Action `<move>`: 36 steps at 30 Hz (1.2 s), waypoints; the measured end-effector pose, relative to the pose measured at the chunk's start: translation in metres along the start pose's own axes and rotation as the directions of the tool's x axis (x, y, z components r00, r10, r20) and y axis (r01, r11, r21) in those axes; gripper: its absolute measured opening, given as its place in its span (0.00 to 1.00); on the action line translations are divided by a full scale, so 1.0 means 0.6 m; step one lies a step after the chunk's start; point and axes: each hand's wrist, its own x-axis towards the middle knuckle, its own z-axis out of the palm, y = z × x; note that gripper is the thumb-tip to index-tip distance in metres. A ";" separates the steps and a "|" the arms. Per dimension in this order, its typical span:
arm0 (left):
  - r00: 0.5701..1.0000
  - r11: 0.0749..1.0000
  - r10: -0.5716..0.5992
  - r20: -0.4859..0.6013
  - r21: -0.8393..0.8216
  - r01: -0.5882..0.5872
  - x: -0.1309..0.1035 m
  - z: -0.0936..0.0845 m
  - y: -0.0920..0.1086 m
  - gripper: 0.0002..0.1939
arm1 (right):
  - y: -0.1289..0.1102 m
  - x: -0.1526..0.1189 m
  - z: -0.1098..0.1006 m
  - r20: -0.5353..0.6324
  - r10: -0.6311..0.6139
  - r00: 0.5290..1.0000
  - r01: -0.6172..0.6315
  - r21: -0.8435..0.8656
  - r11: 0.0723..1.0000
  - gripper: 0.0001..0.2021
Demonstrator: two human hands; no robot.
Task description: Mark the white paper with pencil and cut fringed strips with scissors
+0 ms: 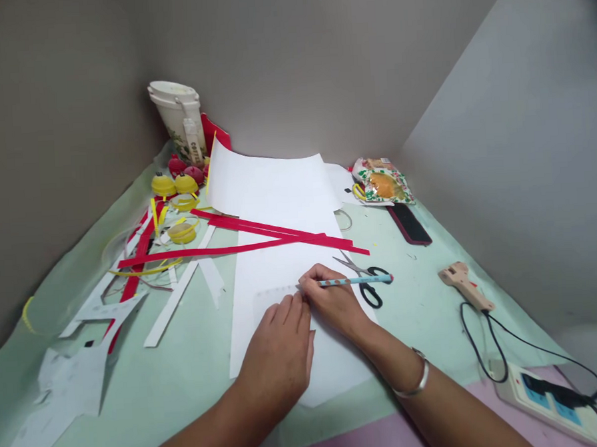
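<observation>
My right hand (332,300) is closed round a light-blue patterned pencil (356,280), its tip pointing left onto the white paper (244,340). My left hand (282,344) lies flat on that paper just left of the tip, fingers side by side and pressing down. A faint, pale straight-edged piece (267,297) shows beyond the left fingertips; I cannot tell what it is. Black-handled scissors (369,286) lie partly open beside the right hand, behind the pencil. Several red strips (279,236) cross the paper further back.
Yellow and red round ornaments (182,231), white strips (177,303) and cut paper scraps (76,375) spread over the left side. A white bucket (175,116) stands behind. At right are a phone (408,224), a patterned packet (384,182), a corded glue gun (466,287) and a power strip (553,403).
</observation>
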 end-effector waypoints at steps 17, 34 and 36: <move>0.999 1.000 -0.012 0.045 -0.007 0.012 0.001 -0.003 0.002 0.22 | -0.001 0.000 0.000 0.000 0.005 1.000 -0.005 -0.047 0.999 0.07; 1.000 1.000 -0.010 0.004 0.007 0.009 0.001 0.000 0.005 0.22 | 0.003 0.001 0.001 0.018 -0.014 1.000 0.015 -0.049 0.999 0.07; 1.000 1.000 -0.009 0.002 0.008 0.009 0.001 -0.001 0.004 0.22 | 0.003 0.001 0.001 0.019 -0.015 1.000 0.016 -0.050 0.999 0.07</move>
